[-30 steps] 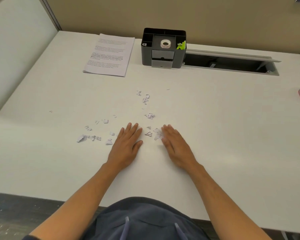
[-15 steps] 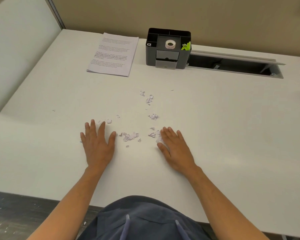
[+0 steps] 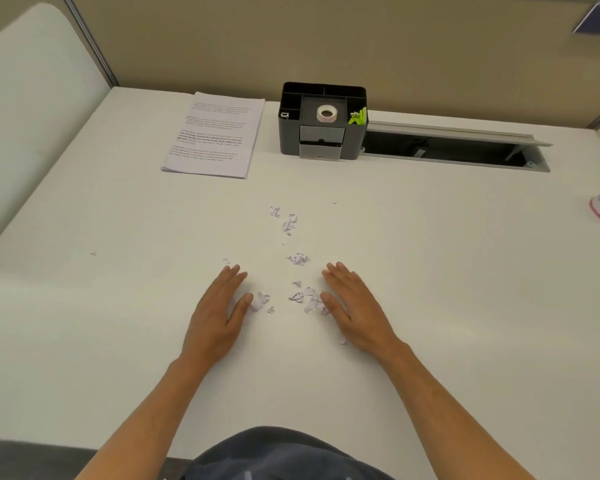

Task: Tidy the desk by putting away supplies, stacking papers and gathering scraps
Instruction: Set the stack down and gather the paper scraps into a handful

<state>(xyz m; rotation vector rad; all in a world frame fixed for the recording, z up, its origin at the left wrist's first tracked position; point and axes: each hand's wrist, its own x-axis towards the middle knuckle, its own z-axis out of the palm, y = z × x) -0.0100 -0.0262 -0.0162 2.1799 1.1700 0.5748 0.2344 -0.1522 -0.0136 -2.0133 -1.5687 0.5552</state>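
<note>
White desk — scraps between both hands' flat fingers.

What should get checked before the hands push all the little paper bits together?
1. Left hand flat and open on the white desk: ok.
2. Right hand flat and open: ok.
3. Small torn white paper scraps lie between both hands: ok.
4. All scraps inside the hands' span: not ok; farther scraps and one stray bit lie outside.
5. White printed paper stack out of the sweep path: ok.
6. Scraps hidden under the palms: cannot tell.
</note>
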